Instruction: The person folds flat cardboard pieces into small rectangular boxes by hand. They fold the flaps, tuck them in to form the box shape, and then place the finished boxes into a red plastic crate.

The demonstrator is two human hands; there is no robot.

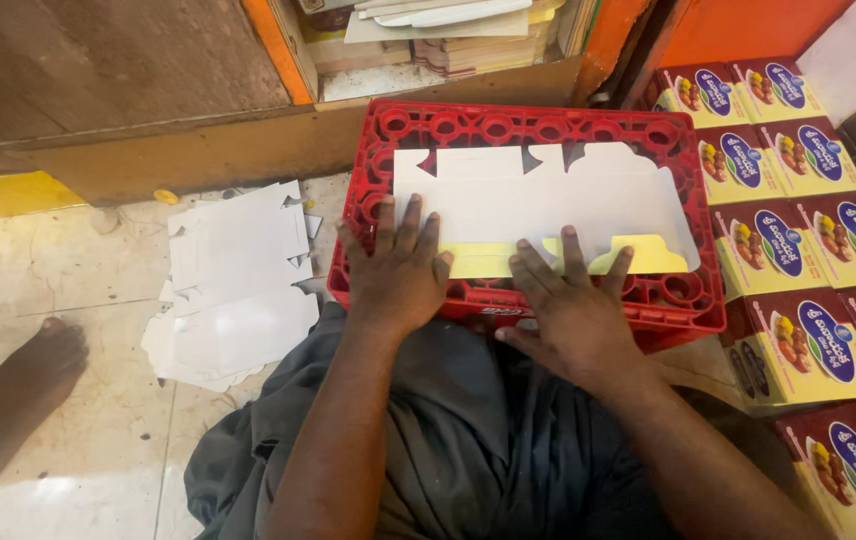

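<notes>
A flat white die-cut carton blank (538,205) lies on an upturned red plastic crate (693,310) in front of me. Its near flap (488,260) is yellow and folded toward me. My left hand (398,270) presses palm down on the blank's near left part, fingers spread. My right hand (568,305) rests flat on the crate's front edge, its fingertips on the yellow flap. Neither hand grips anything.
A loose pile of white carton blanks (233,285) lies on the tiled floor to the left. Several folded yellow and red printed boxes (798,250) are stacked at the right. Another person's bare foot (33,375) is at far left. A wooden counter (148,110) with stacked papers (458,30) stands behind.
</notes>
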